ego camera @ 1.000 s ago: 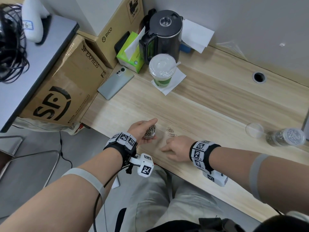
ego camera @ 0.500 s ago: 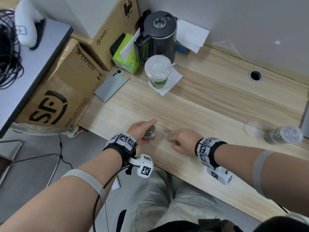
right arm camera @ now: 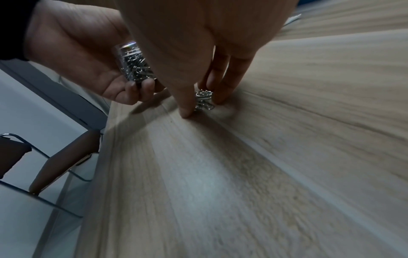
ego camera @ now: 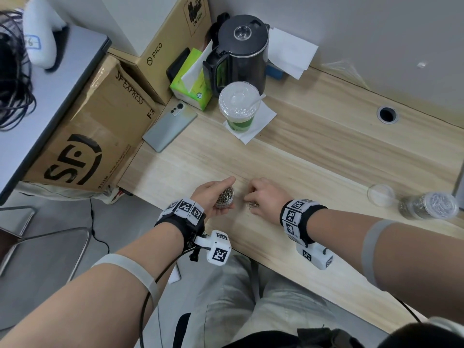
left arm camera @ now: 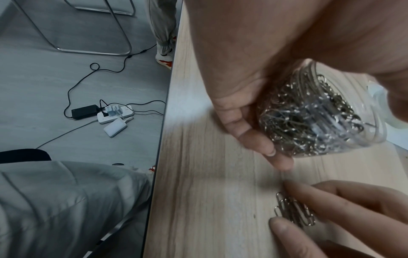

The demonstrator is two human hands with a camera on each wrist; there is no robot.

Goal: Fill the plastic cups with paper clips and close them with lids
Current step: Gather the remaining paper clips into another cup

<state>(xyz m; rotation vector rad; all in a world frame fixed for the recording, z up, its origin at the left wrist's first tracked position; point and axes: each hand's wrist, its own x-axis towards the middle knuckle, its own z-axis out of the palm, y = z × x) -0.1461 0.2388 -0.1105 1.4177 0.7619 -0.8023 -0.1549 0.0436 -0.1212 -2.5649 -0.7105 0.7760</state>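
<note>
both hands sit at the near edge of the counter (ego camera: 313,156). my left hand (ego camera: 213,194) has its fingers and thumb curled round a clear plastic cup (ego camera: 225,199), tipped and nearly full of paper clips, held just above the wood. my right hand (ego camera: 266,197) is just beside it, thumb and fingertips (right arm camera: 212,83) closing on a small bunch of loose clips (right arm camera: 204,100) that lies on the counter. far to my right, a second cup (ego camera: 431,205) of clips lies lidded, and a spare clear lid (ego camera: 381,195) rests beside it.
</note>
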